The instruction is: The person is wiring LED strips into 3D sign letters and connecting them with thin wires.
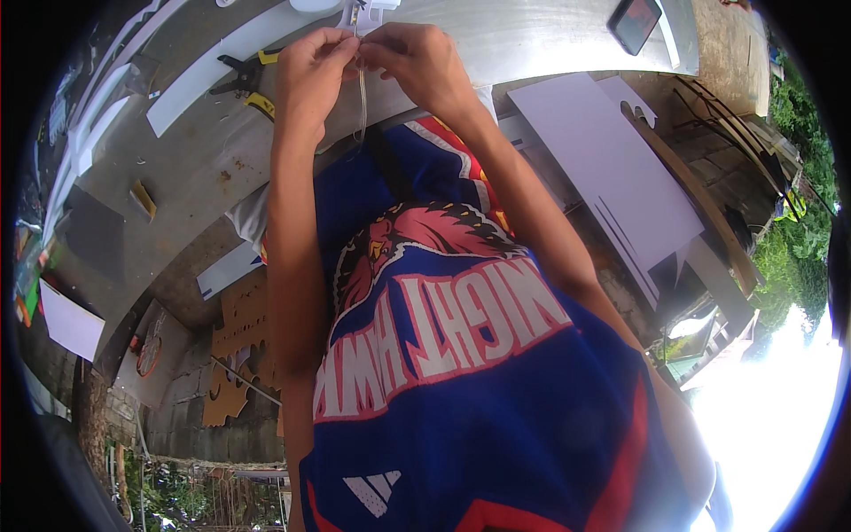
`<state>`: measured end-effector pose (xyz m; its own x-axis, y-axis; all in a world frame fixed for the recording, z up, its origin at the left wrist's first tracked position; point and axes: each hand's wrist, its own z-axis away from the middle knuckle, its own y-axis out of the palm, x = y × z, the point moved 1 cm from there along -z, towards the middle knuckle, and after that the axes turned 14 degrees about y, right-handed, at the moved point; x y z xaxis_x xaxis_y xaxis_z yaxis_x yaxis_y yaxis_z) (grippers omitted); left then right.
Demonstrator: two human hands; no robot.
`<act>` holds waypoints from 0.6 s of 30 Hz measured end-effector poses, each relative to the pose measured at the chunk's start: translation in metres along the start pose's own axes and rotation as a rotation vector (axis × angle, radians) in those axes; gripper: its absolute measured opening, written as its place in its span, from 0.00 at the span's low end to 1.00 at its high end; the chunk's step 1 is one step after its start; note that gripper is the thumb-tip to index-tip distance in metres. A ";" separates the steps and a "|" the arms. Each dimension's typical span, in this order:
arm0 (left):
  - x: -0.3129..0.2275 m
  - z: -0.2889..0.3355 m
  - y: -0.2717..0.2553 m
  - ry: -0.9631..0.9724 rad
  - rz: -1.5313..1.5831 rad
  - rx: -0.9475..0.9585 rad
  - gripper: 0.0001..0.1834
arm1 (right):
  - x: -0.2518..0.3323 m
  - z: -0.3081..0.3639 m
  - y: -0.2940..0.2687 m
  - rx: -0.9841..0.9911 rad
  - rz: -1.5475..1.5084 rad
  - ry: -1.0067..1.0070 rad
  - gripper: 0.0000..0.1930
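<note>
At the top middle, my left hand (312, 75) and my right hand (424, 66) meet with their fingertips pinched together. Between them runs a thin, pale, see-through wire (363, 102), whose loose loop hangs below the fingers toward my lap. Just beyond the fingertips is a narrow strip (355, 16) with small yellowish spots, by a white cut-out piece (383, 5). My fingers hide the spot where they grip the wire. A wire stripper (238, 78) with yellow and black handles lies left of my left hand.
A phone (634, 25) lies at the far right of the grey metal table (199, 168). White strips (191, 93) and a small yellowish piece (142, 199) lie on the left. Large white sheets (612, 168) stand at my right, and cut brown cardboard (244, 324) is low on the left.
</note>
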<state>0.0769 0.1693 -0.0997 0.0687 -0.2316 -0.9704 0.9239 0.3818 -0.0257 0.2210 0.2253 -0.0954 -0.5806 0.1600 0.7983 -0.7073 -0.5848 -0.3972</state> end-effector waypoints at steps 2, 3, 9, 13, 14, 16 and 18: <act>-0.002 -0.001 0.001 -0.015 -0.103 0.082 0.09 | 0.000 0.000 0.003 -0.064 -0.105 -0.007 0.12; -0.001 -0.001 0.001 -0.016 -0.103 0.082 0.09 | 0.000 0.000 0.002 -0.065 -0.105 -0.006 0.12; 0.004 -0.002 0.001 -0.018 0.002 0.048 0.08 | 0.002 0.002 0.003 -0.034 -0.086 0.059 0.13; -0.001 0.000 -0.001 -0.057 0.032 0.006 0.09 | 0.001 0.003 0.001 -0.038 -0.122 0.101 0.12; -0.002 0.000 -0.003 -0.050 0.013 -0.008 0.09 | 0.001 0.002 0.000 -0.025 -0.147 0.104 0.12; -0.005 -0.001 -0.007 -0.055 0.021 0.010 0.09 | 0.000 0.001 -0.003 0.012 -0.133 0.087 0.12; -0.005 -0.002 -0.009 -0.061 0.031 0.032 0.10 | -0.002 -0.001 -0.004 0.045 -0.120 0.072 0.12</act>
<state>0.0674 0.1684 -0.0955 0.1193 -0.2750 -0.9540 0.9324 0.3613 0.0125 0.2243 0.2276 -0.0956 -0.5214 0.2871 0.8036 -0.7556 -0.5929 -0.2784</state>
